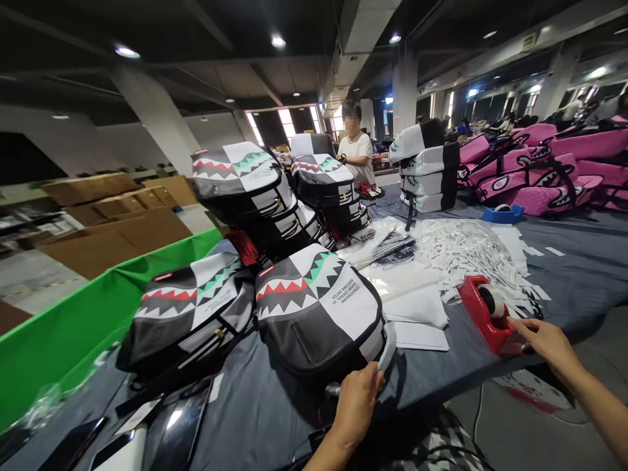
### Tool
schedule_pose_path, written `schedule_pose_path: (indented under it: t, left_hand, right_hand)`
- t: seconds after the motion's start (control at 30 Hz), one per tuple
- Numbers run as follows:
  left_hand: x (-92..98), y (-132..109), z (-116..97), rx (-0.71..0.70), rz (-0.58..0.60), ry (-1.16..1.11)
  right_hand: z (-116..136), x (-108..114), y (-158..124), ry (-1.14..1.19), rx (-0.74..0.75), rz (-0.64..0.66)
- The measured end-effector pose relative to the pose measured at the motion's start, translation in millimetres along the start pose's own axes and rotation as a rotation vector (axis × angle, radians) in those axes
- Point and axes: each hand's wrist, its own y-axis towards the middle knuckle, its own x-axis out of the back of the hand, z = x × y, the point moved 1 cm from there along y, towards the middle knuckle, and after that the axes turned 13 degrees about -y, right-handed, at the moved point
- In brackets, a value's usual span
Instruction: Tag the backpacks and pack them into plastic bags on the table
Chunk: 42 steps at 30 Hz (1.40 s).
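A black, grey and white backpack with a red and green shark-teeth print lies on the table in front of me. My left hand is closed around the grey wrapped loop at its near right side. At the right, a red tape dispenser holds a roll of tape. My right hand pinches at the dispenser's near end; whatever sits between the fingertips is too small to see. A second matching backpack lies just left of the first.
Stacked matching backpacks stand behind. White paper strips and plastic bags cover the table's middle. A blue tape dispenser and pink bags are farther right. Phones lie front left. A person stands across the table.
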Motion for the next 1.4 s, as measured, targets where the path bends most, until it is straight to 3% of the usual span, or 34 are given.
schedule_pose_path:
  t: [0.13,0.27,0.4,0.5,0.67,0.73,0.83,1.03,1.27,1.4]
  left_hand:
    - [1.5,-0.6,-1.6,0.013,0.026,0.018]
    - [2.7,-0.8,-3.0,0.016,0.039,0.041]
    - [4.2,0.2,-6.1,0.014,0.042,0.02]
    - [6.6,0.9,-8.2,0.023,0.039,-0.051]
    - [13.0,-0.4,-11.0,0.029,0.065,-0.15]
    - [14.7,-1.0,-13.2,0.058,0.07,-0.191]
    - [13.9,-1.3,-17.1,0.104,0.018,-0.204]
    - [3.0,0.0,-17.8,0.141,-0.109,-0.117]
    - [2.8,4.7,-11.2,0.12,-0.081,-0.183]
    - [4.3,1.0,-6.6,0.083,-0.035,-0.277]
  right_hand:
    - [2.7,4.3,-10.0,0.071,-0.036,-0.036]
    - [-1.7,8.4,-40.4,0.174,-0.085,-0.12]
    - [1.1,-22.5,-76.4,0.493,-0.171,-0.081]
    - [31.3,-63.0,-104.2,0.664,-0.146,0.09]
    - [113.8,-116.0,-164.2,0.868,-0.061,0.682]
    - [136.0,-128.3,-178.6,0.887,-0.001,0.788]
    - [151.1,-145.7,-182.2,0.817,0.102,0.744]
    - [156.8,-170.0,-180.5,0.804,0.195,0.708]
    - [159.7,-174.7,-177.4,0.828,0.244,0.846]
    - [178.9,-179.9,-172.9,0.819,0.317,0.827]
